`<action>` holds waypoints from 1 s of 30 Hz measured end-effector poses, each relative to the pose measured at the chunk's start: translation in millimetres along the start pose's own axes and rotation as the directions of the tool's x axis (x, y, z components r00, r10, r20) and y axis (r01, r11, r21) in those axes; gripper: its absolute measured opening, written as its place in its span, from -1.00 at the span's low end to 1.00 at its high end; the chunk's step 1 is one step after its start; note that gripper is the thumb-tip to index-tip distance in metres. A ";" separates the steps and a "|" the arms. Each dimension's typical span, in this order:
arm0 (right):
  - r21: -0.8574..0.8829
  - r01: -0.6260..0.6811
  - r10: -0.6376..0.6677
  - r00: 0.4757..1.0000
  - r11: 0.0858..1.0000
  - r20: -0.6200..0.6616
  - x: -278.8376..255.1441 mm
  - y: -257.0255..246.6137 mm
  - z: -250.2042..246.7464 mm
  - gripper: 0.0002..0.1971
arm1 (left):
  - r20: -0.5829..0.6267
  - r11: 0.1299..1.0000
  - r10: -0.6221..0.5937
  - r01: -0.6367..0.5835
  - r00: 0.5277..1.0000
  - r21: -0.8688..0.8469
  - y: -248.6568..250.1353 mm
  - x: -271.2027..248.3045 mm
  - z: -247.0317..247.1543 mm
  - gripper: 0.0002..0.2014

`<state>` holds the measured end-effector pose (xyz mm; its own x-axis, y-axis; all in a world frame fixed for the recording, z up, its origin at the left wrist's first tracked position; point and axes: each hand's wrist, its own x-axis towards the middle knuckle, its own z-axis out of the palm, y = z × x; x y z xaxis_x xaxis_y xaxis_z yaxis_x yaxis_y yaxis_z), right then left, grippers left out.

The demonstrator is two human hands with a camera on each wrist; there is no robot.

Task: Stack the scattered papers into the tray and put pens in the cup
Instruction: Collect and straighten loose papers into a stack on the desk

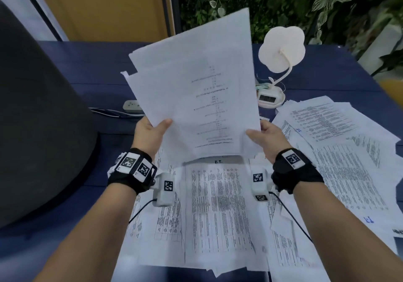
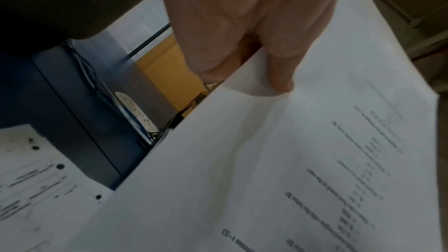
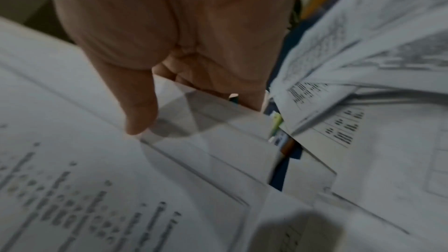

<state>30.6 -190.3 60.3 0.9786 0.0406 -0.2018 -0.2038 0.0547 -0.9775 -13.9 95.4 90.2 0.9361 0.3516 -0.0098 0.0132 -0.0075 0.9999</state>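
Papers are what this moment turns on: a lifted sheaf [image 1: 196, 90] stands nearly upright in the centre of the frame, its sheets fanned unevenly at the upper edge. Starting at the far left, a big dark rounded shape [image 1: 37, 111] fills that side, with a white power strip [image 1: 132, 105] just beyond it on the blue table [image 1: 91, 63]. Next comes the left hand [image 1: 150, 132], thumb on the front of the sheaf and fingers behind, pinching its lower left corner. Across the sheaf, the right hand [image 1: 267, 136] clamps the lower right corner the same way (the wrist views confirm both thumbs pressing on paper). Loose printed sheets [image 1: 218, 205] lie under the forearms and spread toward the right of the frame, near a small white lamp [image 1: 281, 50] at upper right.

I judge the step to be gathering and squaring the pile. The next move calls for tapping the edges even, then finding the tray; neither tray, cup nor pens is visible.
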 end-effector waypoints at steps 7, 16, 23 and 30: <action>-0.078 0.055 -0.054 0.998 0.995 0.016 -1.7 -2.7 12.3 -0.65 | 0.091 0.999 -0.042 0.042 0.995 0.002 -12.3 -3.3 13.0 -0.69; -0.048 0.108 -0.111 0.991 0.993 -0.079 -7.5 3.7 30.1 -0.66 | -0.030 0.990 -0.036 0.032 0.999 -0.138 -11.7 -0.4 35.9 -0.73; -0.049 0.222 -0.226 0.968 0.974 -0.112 -3.8 -12.1 43.3 -0.66 | -0.092 0.991 0.082 -0.091 0.992 -0.102 2.8 7.7 56.5 -0.75; -0.105 0.200 -0.215 0.964 0.974 -0.158 0.0 -5.6 38.8 -0.57 | -0.078 0.994 0.054 -0.062 0.995 -0.095 -9.7 9.3 50.0 -0.67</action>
<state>30.6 -151.9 68.2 0.9915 -0.1299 0.0056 -0.0001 -0.0438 -0.9990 12.3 51.9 79.9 0.9050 0.4229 0.0455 -0.0779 0.0598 0.9952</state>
